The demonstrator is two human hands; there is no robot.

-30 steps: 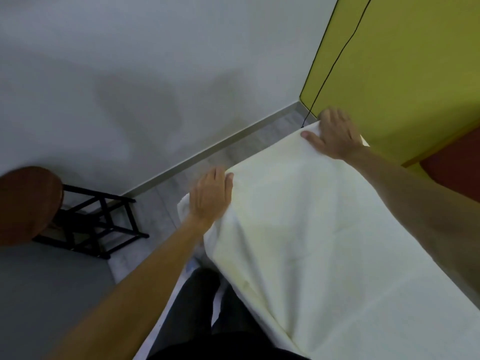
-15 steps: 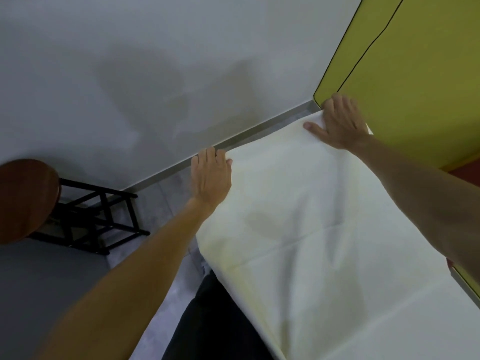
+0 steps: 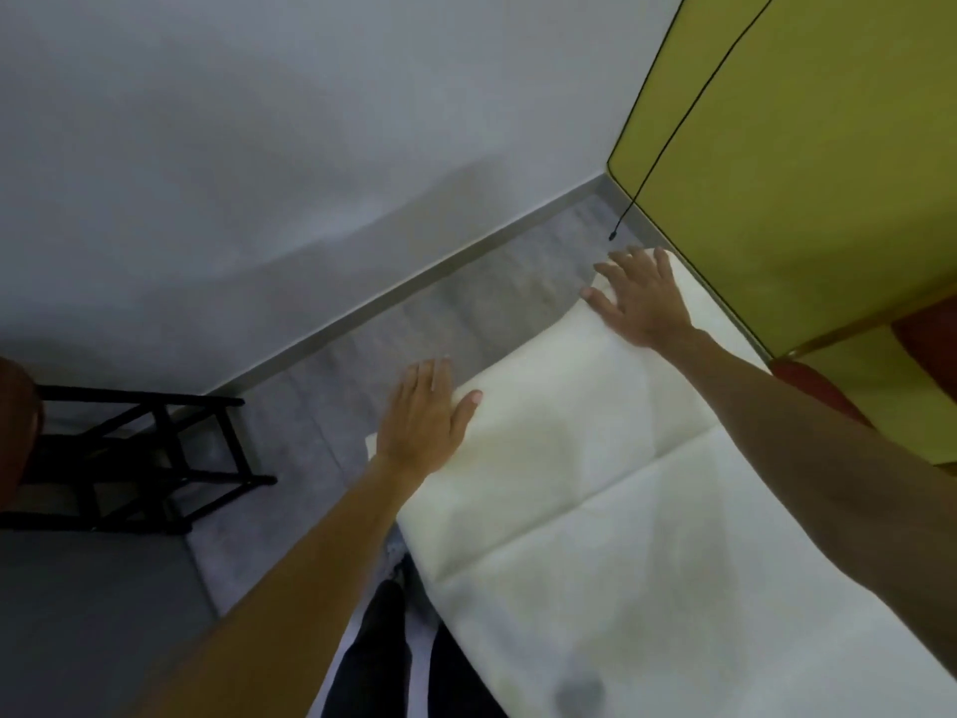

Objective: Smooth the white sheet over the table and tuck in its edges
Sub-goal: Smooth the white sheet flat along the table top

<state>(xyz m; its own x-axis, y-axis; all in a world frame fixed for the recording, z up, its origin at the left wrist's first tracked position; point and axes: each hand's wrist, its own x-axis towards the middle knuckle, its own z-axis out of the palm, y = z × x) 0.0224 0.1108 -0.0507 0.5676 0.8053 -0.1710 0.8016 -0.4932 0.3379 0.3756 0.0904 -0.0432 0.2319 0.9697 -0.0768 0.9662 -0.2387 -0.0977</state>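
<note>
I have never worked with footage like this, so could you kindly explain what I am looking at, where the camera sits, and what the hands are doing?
There is no machine here: a person works with two bare hands, and the single camera sits on their head, looking forward and down, so both arms reach into the picture from below. The left hand and the right hand lie flat and open on the far end of a white sheet, one near each corner. Neither hand grips anything; they press on the cloth. The sheet covers the table fully, so the table itself is hidden, and fold creases cross the sheet. Beyond it lie a grey floor, a pale wall and a yellow-green panel; a dark stool stands at the left.
</note>
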